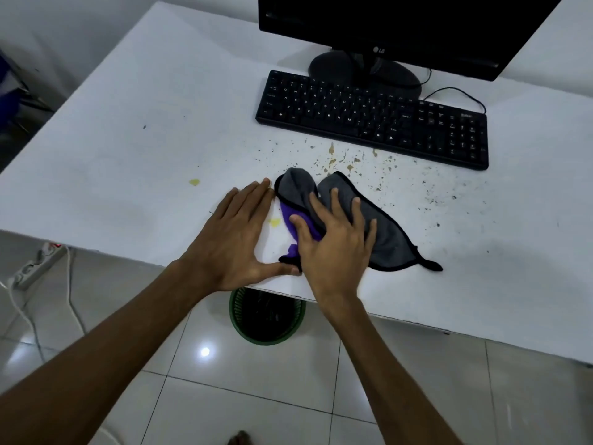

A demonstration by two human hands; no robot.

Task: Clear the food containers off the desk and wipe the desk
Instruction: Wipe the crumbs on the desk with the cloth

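Note:
A grey and purple cloth [388, 229] with black trim lies bunched on the white desk [128, 155] near its front edge. My right hand [337, 242] presses flat on the cloth with fingers spread. My left hand [234, 239] lies flat on the desk just left of the cloth, its thumb touching the cloth's near corner. Dark crumbs and yellowish stains [353, 165] are scattered between the cloth and the keyboard, and to the right. Two yellow spots, one [194, 182] and another [274, 222], sit left of the cloth. No food containers show on the desk.
A black keyboard [372, 120] and a black monitor [401, 27] stand at the back right of the desk. A green waste basket [266, 319] sits on the tiled floor under the desk's front edge. A white power strip [38, 264] lies on the floor at left.

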